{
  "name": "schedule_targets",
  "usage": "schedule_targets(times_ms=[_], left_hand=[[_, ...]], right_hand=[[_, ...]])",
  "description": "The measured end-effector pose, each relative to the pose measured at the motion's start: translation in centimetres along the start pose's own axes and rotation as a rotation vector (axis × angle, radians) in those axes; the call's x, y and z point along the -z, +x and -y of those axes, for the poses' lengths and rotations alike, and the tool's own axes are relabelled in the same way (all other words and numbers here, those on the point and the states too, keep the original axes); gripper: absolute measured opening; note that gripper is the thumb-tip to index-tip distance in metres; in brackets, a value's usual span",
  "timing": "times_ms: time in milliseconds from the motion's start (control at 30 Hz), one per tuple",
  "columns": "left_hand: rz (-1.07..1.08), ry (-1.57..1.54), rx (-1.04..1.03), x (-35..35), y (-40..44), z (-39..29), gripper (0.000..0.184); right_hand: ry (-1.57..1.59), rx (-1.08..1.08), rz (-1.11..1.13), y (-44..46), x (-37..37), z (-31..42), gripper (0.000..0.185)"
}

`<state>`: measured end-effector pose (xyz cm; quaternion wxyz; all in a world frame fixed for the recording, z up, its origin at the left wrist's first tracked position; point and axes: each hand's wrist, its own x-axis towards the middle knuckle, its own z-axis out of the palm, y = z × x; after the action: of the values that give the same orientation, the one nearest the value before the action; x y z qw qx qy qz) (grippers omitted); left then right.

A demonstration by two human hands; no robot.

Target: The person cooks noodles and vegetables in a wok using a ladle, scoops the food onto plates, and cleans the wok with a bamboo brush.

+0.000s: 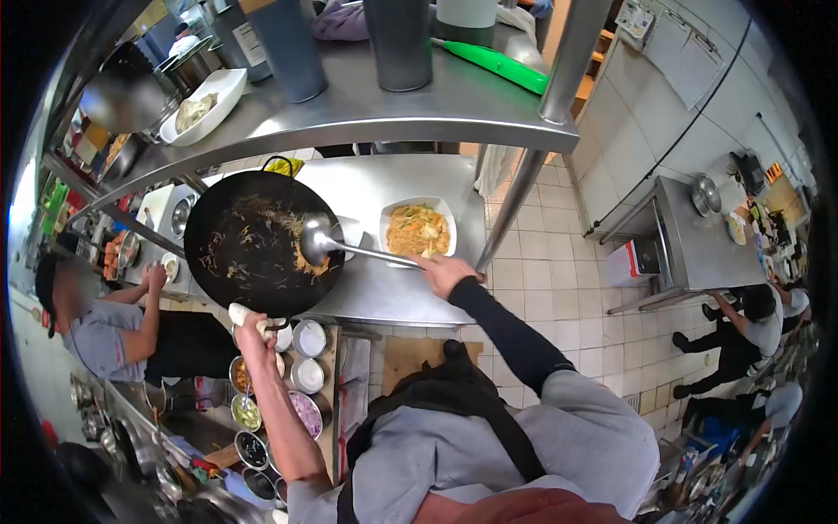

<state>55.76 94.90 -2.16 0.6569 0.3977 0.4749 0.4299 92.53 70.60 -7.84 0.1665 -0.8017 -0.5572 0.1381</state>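
My left hand [255, 334] is closed on the near handle of a large black wok [236, 279], with a white cloth [243, 314] bunched in the grip. Scraps of noodle and some sauce cling to the wok's inside. In my right hand [447, 274] is the long handle of a metal ladle [316, 237], its bowl over the wok's right side beside a small clump of noodles [307, 265]. Right of the wok, a white square plate [384, 214] holds noodles with vegetables [410, 231]. Another white dish [351, 230] is partly hidden by the ladle and wok.
A steel shelf [367, 131] crosses above the steel table [371, 301]. Below left stand several ingredient containers [309, 339]. At left, a co-worker [113, 336] works with both hands together. More people [746, 336] stand at right near a steel table [690, 218].
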Motion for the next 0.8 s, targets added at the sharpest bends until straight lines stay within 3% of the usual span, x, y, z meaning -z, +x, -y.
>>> schedule_targets(times_ms=[67, 133, 200, 367, 433, 533, 633, 700, 733, 767, 800], left_hand=[[-0.042, 0.035, -0.002, -1.0, -0.9, -0.3, 0.016], [-0.070, 0.032, -0.024, -1.5, -1.4, -0.3, 0.016], [-0.079, 0.019, -0.032, -1.8, -1.4, -0.3, 0.016], [-0.075, 0.001, -0.010, -1.5, -0.7, -0.2, 0.015], [-0.070, 0.012, -0.011, -1.6, -1.1, -0.3, 0.013], [-0.060, 0.011, -0.052, -1.4, -1.1, 0.2, 0.012], [-0.017, -0.107, -0.107, -1.8, 1.2, 2.3, 0.015], [-0.130, -0.051, -0.002, -2.6, -0.7, 0.4, 0.014], [-0.116, 0.013, -0.016, -2.6, -0.5, -0.1, 0.013], [-0.121, 0.042, -0.056, -2.7, -0.5, -0.4, 0.012], [-0.141, 0.053, -0.062, -3.0, -0.2, -0.5, 0.013]], right_hand=[[0.107, 0.027, -0.196, 4.2, -3.4, 1.7, 0.054], [0.263, -0.120, -0.118, 6.1, -5.6, 5.5, 0.054], [0.518, -0.009, -0.276, 5.8, -12.0, 4.6, 0.056], [0.413, 0.011, -0.113, -2.1, -9.7, 1.6, 0.055], [0.279, -0.003, -0.046, -1.5, -7.1, 0.8, 0.053], [0.411, -0.147, -0.084, 3.4, -6.9, 5.4, 0.050], [0.431, -0.228, -0.041, 6.2, -11.6, 5.4, 0.054], [0.600, -0.218, 0.022, 4.3, -17.4, 0.8, 0.057], [0.538, -0.101, -0.115, 0.7, -12.5, 2.6, 0.055], [0.578, -0.115, -0.011, -1.1, -11.9, 0.7, 0.056], [0.403, -0.024, -0.082, -2.2, -12.3, -2.0, 0.056]])
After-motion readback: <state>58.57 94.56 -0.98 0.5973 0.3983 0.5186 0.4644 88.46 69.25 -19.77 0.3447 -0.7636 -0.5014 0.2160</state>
